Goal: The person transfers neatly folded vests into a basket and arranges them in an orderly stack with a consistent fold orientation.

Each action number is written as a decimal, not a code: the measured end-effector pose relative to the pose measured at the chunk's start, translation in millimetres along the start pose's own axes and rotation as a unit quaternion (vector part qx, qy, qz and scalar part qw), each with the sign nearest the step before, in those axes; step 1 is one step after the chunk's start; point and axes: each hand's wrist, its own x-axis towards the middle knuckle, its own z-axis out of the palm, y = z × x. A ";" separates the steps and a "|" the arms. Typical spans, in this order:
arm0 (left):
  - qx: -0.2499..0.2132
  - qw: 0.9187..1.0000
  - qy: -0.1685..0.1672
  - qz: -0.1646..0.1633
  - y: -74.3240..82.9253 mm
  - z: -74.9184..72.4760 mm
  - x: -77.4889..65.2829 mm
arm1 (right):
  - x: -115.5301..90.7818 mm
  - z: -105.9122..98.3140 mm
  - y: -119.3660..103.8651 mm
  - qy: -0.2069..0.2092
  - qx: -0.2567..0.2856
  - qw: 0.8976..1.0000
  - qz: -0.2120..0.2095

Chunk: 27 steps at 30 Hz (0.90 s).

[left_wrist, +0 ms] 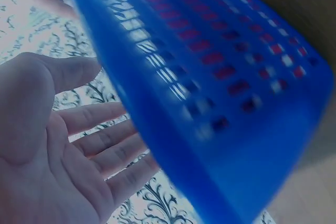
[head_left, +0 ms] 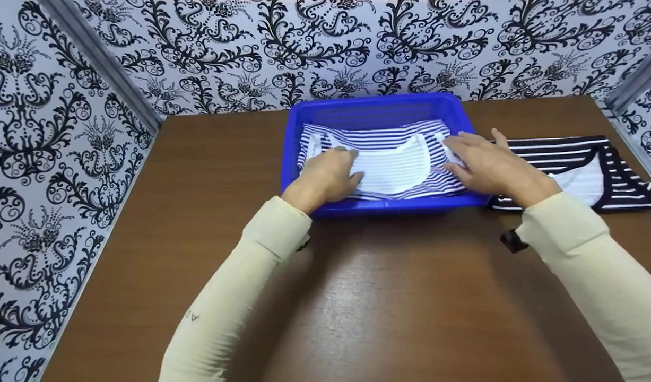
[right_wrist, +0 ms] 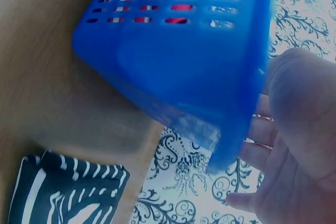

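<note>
A folded garment with narrow navy and white stripes and a pale inner panel lies in a blue plastic basket. My left hand reaches over the basket's near left rim, its fingers at the left part of the garment. In the left wrist view its fingers stretch out past the rim. My right hand is over the right end, fingertips at the garment's right side and thumb near the rim. The right wrist view shows these fingers extended, partly hidden behind the basket wall.
Right of the basket, a folded black-and-white striped garment lies on the brown wooden table. Red and white cloth shows through the basket's slots. Patterned panels stand behind the table and at its sides.
</note>
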 end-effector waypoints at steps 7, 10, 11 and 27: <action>-0.047 0.998 0.037 0.038 18.6 0.3 -5.6 | -18.7 -4.3 10.1 0.037 0.010 0.999 -0.007; -0.086 0.993 0.057 0.060 28.4 1.1 -6.8 | -26.9 -5.8 15.4 0.050 0.020 0.999 -0.007; -0.109 0.990 0.064 0.068 32.3 1.5 -6.8 | -29.6 -6.6 17.0 0.055 0.022 0.998 -0.007; -0.367 0.917 0.058 0.147 106.8 19.0 -14.6 | -68.7 -9.5 54.3 0.098 0.036 0.994 0.016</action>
